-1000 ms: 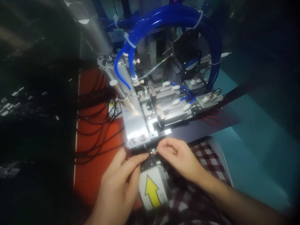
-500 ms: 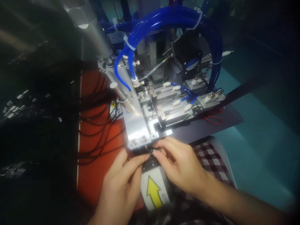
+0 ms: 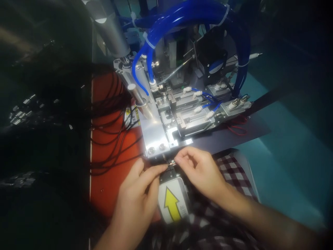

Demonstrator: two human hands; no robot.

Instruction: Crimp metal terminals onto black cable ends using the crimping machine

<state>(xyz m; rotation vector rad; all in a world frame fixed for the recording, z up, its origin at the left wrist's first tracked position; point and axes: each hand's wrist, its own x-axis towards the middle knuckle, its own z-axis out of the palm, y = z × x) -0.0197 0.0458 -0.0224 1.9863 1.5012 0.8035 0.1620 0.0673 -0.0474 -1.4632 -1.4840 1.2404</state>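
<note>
A small shiny metal part (image 3: 172,162) sits at the front of the machine (image 3: 156,135), just below its bright metal plate; its exact kind is too small to make out. My right hand (image 3: 200,166) comes in from the right, with thumb and forefinger pinched at the part's right end. From the left, my left hand (image 3: 140,194) stretches one finger so that its tip meets the left end. Its other fingers are loosely bent and partly hidden. Under both hands lies a dark block with screws, and in front of it a white label with a yellow arrow (image 3: 172,205).
Thick blue air hoses (image 3: 187,14) arch over the machine's cylinders. Black cables (image 3: 111,139) cross the orange-red base (image 3: 101,205) at left. Shiny small pieces (image 3: 23,111) lie in the dark area far left. Checkered cloth (image 3: 231,173) shows below right, beside a teal floor (image 3: 281,152).
My right thumb and forefinger have closed together and drawn slightly up and away, so the small metal part shows more. The left fingertip stays by it. The whole view has shifted slightly.
</note>
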